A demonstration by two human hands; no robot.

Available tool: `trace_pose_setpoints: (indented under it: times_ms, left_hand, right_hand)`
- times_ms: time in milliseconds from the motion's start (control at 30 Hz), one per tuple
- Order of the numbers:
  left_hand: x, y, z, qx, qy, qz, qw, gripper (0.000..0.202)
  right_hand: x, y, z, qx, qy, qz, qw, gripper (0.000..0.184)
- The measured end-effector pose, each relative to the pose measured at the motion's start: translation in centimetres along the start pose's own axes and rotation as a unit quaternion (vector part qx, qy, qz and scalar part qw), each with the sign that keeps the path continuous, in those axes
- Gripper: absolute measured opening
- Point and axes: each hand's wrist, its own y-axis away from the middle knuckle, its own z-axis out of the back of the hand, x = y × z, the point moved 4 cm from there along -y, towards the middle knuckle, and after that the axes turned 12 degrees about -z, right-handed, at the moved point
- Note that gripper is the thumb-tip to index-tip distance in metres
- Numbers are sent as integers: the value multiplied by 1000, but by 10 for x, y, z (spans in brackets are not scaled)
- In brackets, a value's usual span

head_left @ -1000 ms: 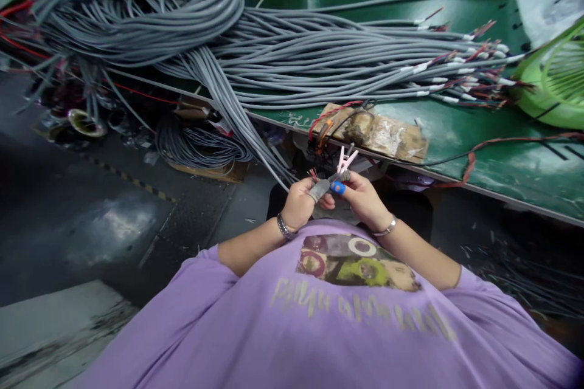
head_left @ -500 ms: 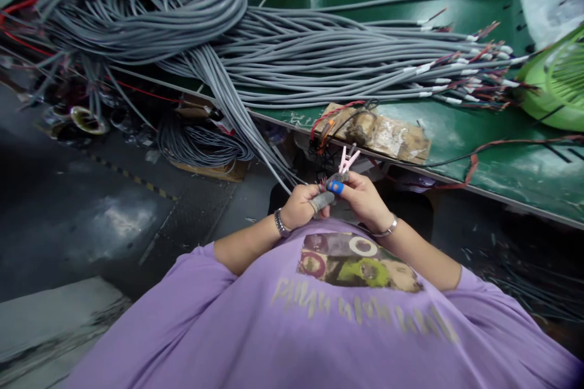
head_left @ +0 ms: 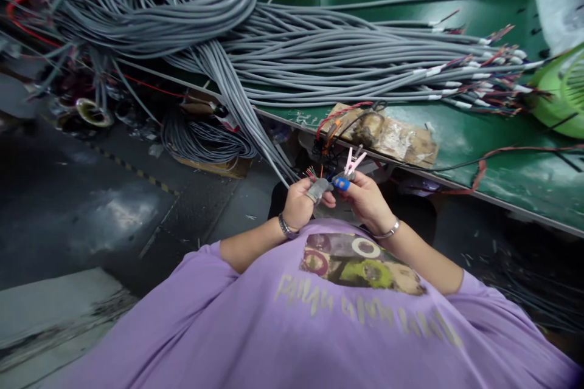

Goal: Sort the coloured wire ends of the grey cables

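Note:
My left hand is closed around the end of a grey cable, whose coloured inner wires fan out above my taped thumb. My right hand, one fingertip wrapped in blue tape, is closed on a small pink-handled tool that points up and away from me. Both hands meet just in front of my chest, below the edge of the green workbench. The held cable runs up and left into a big bundle of grey cables lying across the bench.
A taped brown pad with red and black leads sits at the bench edge. A green fan stands at the right. More cable coils and clutter lie under the bench at left, beside a dark floor.
The hands have stayed together in front of my chest, shifting only slightly; the left thumb has moved a little along the cable end. The view has drifted slightly.

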Motion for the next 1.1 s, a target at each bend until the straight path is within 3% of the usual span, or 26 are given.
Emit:
trace_pose_setpoints:
  times_ms: [200,333,467,600,700,867,1100]
  left_hand:
    - [-4,-1,0,-27,0,-20,999,42]
    - [-17,-2,-3,-36,24,-25,999,43]
    - [-27,0,-12,11,38,-26,999,41]
    - [-27,1,-23,72,25,-9,997,40]
    - [-27,0,-27,77,13,-3,997,40]
    - [-24,-2,-30,83,4,6,997,40]
    - [-19,-2,-31,95,1,19,995,39]
  right_hand:
    - [0,1,1,0,-8,-21,1000,24]
    - [2,-3,12,-22,-108,-48,993,32]
    - [9,-11,17,-14,-153,-70,986,50]
    - [18,-17,9,26,-109,-17,994,56]
    - [20,-19,2,28,-109,-6,994,55]
    - [23,-18,-6,33,-169,-59,983,51]
    - [23,-19,-6,20,-183,-57,981,48]
